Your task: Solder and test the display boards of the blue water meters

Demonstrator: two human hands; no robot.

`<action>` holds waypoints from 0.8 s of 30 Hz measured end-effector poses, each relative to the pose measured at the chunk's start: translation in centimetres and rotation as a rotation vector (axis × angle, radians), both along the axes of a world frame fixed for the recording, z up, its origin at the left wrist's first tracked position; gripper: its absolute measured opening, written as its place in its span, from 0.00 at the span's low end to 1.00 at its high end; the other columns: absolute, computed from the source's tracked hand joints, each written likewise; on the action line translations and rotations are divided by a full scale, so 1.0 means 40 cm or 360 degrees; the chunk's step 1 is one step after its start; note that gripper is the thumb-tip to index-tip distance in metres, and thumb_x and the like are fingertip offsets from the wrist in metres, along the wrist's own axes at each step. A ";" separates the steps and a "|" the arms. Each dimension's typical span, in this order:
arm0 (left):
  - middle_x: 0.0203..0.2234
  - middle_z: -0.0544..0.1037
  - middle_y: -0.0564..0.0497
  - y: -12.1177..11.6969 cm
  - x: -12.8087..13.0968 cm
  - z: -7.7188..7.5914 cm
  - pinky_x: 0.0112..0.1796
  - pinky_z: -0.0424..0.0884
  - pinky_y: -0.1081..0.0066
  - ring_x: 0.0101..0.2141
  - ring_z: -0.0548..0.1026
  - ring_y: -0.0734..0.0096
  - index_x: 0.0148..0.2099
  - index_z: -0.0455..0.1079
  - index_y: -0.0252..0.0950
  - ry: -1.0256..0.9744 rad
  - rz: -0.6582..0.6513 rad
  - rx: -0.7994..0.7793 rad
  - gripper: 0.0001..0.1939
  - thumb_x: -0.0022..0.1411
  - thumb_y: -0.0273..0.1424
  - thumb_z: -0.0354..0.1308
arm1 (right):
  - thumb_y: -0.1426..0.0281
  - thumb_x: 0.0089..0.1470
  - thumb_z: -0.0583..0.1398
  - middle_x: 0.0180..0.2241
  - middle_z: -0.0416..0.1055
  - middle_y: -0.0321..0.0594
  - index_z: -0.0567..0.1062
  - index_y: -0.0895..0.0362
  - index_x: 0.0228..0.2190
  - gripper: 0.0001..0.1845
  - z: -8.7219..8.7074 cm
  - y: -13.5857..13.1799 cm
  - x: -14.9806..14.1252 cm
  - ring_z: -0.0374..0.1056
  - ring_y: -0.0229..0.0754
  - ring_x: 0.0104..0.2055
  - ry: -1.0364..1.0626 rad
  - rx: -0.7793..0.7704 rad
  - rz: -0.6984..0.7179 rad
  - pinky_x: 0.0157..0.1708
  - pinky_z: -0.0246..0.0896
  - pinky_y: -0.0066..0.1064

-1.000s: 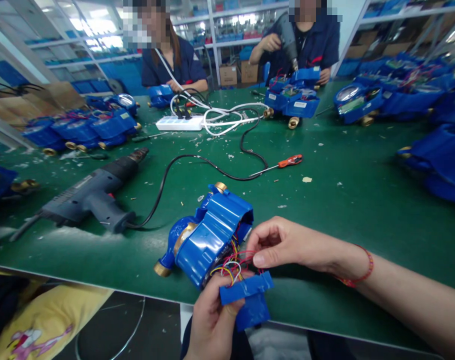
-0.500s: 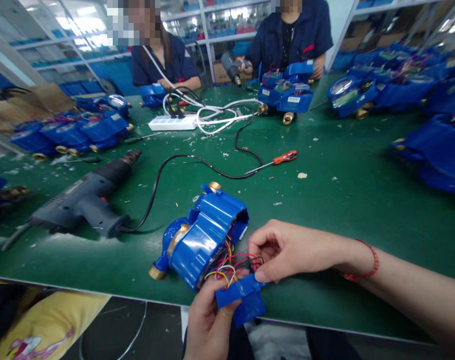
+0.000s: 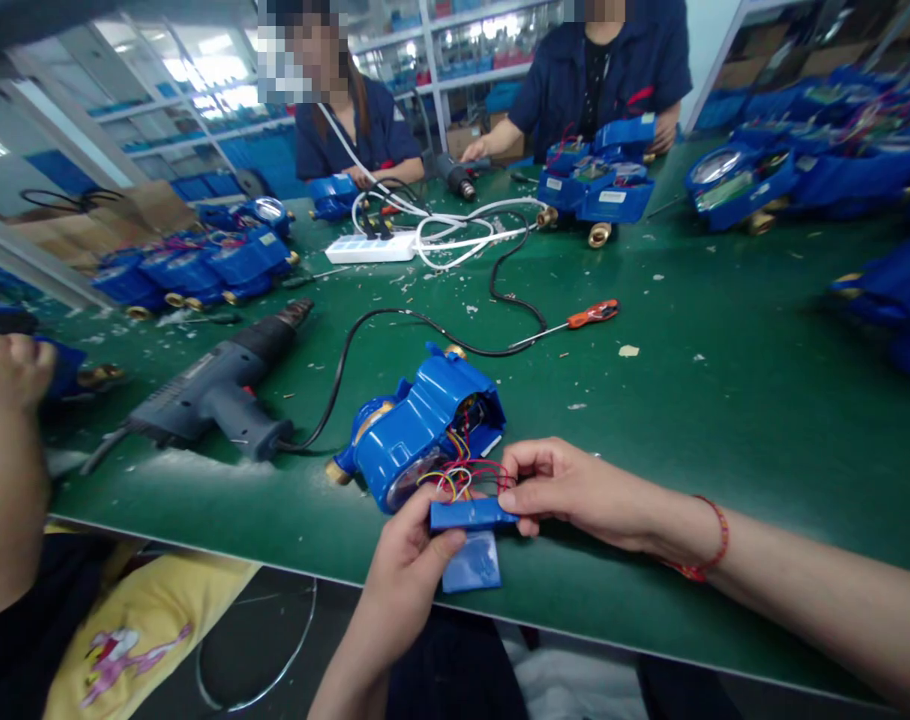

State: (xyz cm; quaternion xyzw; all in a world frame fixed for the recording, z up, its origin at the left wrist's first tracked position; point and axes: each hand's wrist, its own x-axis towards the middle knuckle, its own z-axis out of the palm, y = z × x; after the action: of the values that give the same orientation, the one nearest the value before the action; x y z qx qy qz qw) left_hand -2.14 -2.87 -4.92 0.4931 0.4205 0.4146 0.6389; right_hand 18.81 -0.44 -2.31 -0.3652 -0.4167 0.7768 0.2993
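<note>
A blue water meter with brass fittings lies on the green table near its front edge, its casing opened toward me. Red, yellow and white wires spill from it to a small blue cover piece. My left hand grips that cover piece from below, thumb on its top edge. My right hand, with a red string bracelet at the wrist, pinches the wires and the cover's right end.
A grey electric screwdriver lies left of the meter, its black cord running back to a white power strip. An orange-handled screwdriver lies mid-table. Piles of blue meters line both sides. Two seated people work opposite; another person's arm is at left.
My left hand turned the blue cover piece flatter and raised it toward the meter. My right hand shifted left onto the cover's end. The view swung slightly right.
</note>
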 end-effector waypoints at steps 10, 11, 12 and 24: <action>0.39 0.78 0.49 -0.001 -0.009 -0.031 0.43 0.69 0.72 0.39 0.75 0.68 0.46 0.73 0.37 -0.0138 -0.0035 -0.0022 0.14 0.58 0.34 0.63 | 0.60 0.45 0.70 0.23 0.69 0.35 0.68 0.63 0.31 0.22 -0.023 0.002 -0.004 0.65 0.29 0.24 0.0108 -0.0055 -0.0108 0.27 0.59 0.19; 0.38 0.78 0.49 -0.002 -0.009 -0.033 0.43 0.69 0.72 0.39 0.75 0.68 0.46 0.73 0.38 -0.0144 -0.0036 -0.0018 0.14 0.58 0.35 0.63 | 0.60 0.46 0.70 0.23 0.69 0.35 0.68 0.63 0.31 0.22 -0.025 0.002 -0.004 0.65 0.29 0.24 0.0111 -0.0037 -0.0107 0.27 0.59 0.19; 0.38 0.79 0.49 -0.002 -0.009 -0.033 0.43 0.69 0.73 0.39 0.75 0.69 0.46 0.73 0.38 -0.0149 -0.0033 -0.0010 0.13 0.58 0.35 0.63 | 0.61 0.46 0.69 0.23 0.68 0.35 0.68 0.63 0.31 0.22 -0.026 0.002 -0.003 0.65 0.29 0.24 0.0117 -0.0017 -0.0102 0.27 0.59 0.19; 0.35 0.83 0.48 -0.015 0.004 -0.009 0.39 0.74 0.73 0.37 0.80 0.64 0.36 0.78 0.36 0.0144 0.0268 -0.0061 0.11 0.47 0.31 0.70 | 0.63 0.47 0.69 0.27 0.67 0.35 0.67 0.63 0.33 0.21 -0.058 -0.014 -0.007 0.63 0.29 0.27 0.0247 0.0213 0.0023 0.29 0.56 0.21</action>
State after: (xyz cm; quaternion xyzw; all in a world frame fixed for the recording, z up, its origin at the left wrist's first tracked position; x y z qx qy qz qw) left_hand -1.97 -3.47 -5.29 0.4617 0.4967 0.4361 0.5915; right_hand 18.53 -0.99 -4.63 -0.2801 -0.4461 0.7753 0.3486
